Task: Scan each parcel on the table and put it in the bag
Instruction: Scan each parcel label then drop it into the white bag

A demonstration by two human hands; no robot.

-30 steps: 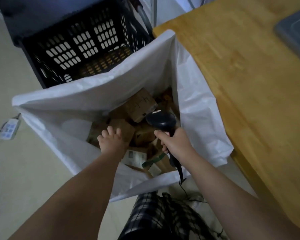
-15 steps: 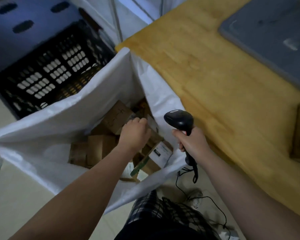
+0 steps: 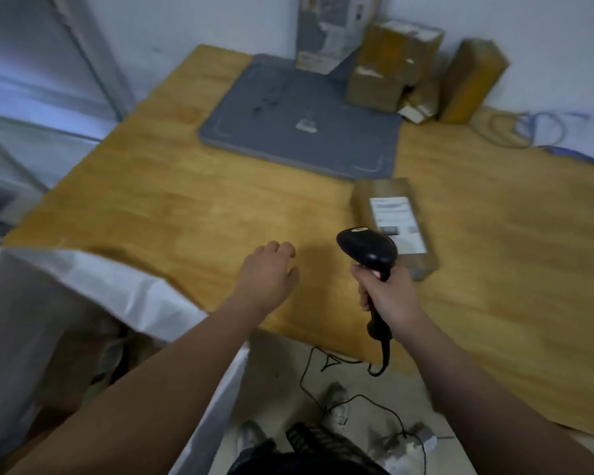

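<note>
One parcel [image 3: 395, 228] lies flat on the table [image 3: 186, 200] within easy reach, label up, just beyond the head of the scanner [image 3: 367, 252]. The right hand [image 3: 388, 296] grips the scanner's handle, fingers wrapped round it. The left hand [image 3: 268, 272] hangs over bare wood to the left of the parcel, fingers loosely curled and holding nothing. The white bag [image 3: 117, 289] stands open against the table's near left edge.

From where I stand, the likeliest slip is a missed read. The scanner sits very near the label and at a slant, so the parcel may go into the bag unscanned if no one checks. The bag's rim slumps and folds against the table edge. A parcel let go short could catch that fold and drop to the floor. The cord [image 3: 340, 399] trails from the handle down among the feet. A long reach to the boxes [image 3: 391, 70] at the wall, past the grey mat [image 3: 306, 125], could pull it tight or snag it on the table edge.
</note>
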